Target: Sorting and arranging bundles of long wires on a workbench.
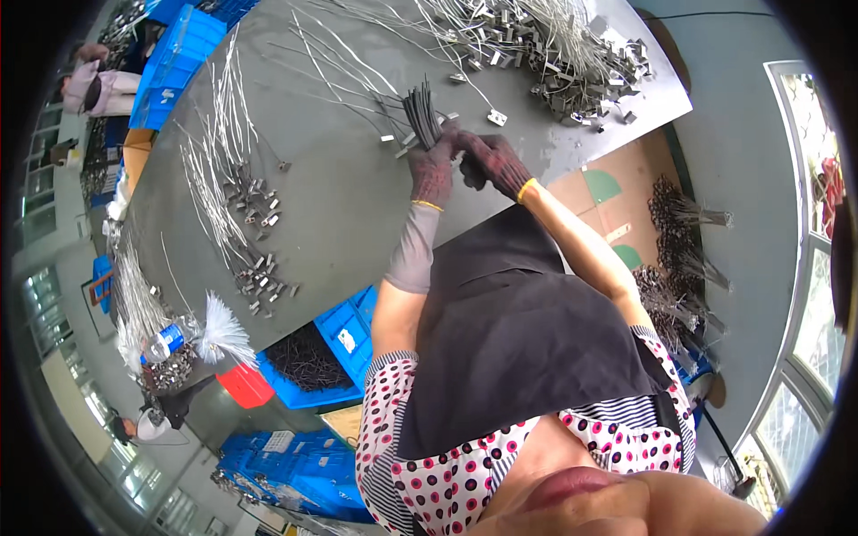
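**Gloved hands bunch dark strips over a grey table**

Grey and wide, the table [357,196] runs away from the person, scattered with thin silver wires [214,170] that end in small metal clips. A bigger heap of clips and wires [554,45] lies at the far right corner. Blue crates [179,54] stand along the far left edge, another blue crate [349,339] sits below the near edge beside a red bin [243,386], and a plastic bottle [165,339] lies at the near left corner.

Both hands wear dark knit gloves and meet just above the table's near edge. The left hand [435,171] is wrapped around the lower end of a bundle of dark strips [422,112], which fans upward out of the fist. The right hand [494,163] presses in from the side, touching the left; its grip looks curled around the same bundle's base, though the gloves blur together and I cannot tell for certain.

The strips look thin, light and springy, stiff enough to stand up from the fist yet likely to splay or slip apart. Holding them low, near the gathered end where they lie tight together, seems the surest place.
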Demonstrator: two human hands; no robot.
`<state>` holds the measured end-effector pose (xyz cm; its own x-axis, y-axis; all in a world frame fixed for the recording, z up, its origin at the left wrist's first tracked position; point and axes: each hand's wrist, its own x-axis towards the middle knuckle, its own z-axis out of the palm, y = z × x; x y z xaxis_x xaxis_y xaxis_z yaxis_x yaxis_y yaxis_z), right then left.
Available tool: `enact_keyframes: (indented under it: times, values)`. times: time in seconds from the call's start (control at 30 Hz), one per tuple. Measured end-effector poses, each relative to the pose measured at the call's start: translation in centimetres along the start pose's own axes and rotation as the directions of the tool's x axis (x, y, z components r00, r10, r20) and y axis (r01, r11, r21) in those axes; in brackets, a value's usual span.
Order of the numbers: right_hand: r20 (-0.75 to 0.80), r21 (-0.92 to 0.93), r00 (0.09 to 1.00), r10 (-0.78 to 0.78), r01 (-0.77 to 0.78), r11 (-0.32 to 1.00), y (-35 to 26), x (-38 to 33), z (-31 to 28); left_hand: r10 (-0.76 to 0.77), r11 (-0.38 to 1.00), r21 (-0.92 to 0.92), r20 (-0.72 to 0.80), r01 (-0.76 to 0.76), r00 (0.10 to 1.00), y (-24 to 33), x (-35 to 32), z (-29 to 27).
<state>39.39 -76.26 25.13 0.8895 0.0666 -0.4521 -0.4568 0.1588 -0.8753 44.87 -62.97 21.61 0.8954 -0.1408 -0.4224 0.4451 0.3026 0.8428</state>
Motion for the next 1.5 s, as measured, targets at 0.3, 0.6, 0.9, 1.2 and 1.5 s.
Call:
enact_keyframes:
  times: [0.3, 0.6, 0.9, 1.2, 1.5]
  values:
    - [-0.433, -0.82, 0.745, -0.508, -0.092, 0.564, 1.0, 5.4, -1.1, 0.16, 0.698, 0.716, -0.115, -0.03, 0.98, 3.9, 0.8, -4.2]
    - [-0.411, -0.522, 0.786, -0.462, 0.213, 0.826, 5.9, 4.0, -6.8, 0.037, 0.894, 0.448, -0.065, -0.004, 0.997, 2.2, 1.3, -3.9]
    - [-0.464, -0.187, 0.881, -0.091, 0.003, 0.982, 6.5, -13.2, -4.9, -0.441, 0.872, -0.146, 0.18, 0.468, 0.879, -4.4, 3.2, 2.2]
    - [-0.498, -0.062, 0.818, 0.287, -0.364, 0.929, 17.1, -27.5, -7.1, -0.409, 0.784, -0.377, 0.284, 0.493, 0.867, -5.3, 3.5, 1.4]
    - [-0.703, 0.129, 0.656, 0.276, -0.263, 0.956, 20.7, -32.2, -6.7, -0.19, 0.889, -0.391, 0.159, 0.238, 0.969, -0.2, 5.3, 1.5]
